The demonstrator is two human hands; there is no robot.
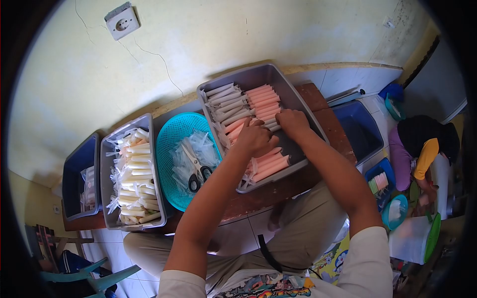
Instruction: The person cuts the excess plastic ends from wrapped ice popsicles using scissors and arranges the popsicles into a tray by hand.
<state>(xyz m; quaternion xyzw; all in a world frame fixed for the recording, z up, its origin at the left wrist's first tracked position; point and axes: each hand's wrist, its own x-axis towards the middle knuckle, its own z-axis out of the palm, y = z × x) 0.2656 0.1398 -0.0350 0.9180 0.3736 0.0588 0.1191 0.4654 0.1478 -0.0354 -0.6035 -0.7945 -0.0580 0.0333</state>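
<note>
Head view: the gray tray [294, 149] serves as reference. Wrapped pink tubes [262, 99] and pale tubes [271, 122] lie inside it in two side-by-side columns, their long axes running crosswise, roughly parallel to its far short side. The left hand [257, 139] is over the tray's middle, fingers bent, at the left ends of the pale tubes; the right hand [293, 123] is at their right ends, fingers curled. The pale tubes thus lie between both hands, neither clearly nearer. Whether either hand grips a tube cannot be determined. Left of the tray stands a turquoise basket [167, 191] holding scissors [198, 166].
</note>
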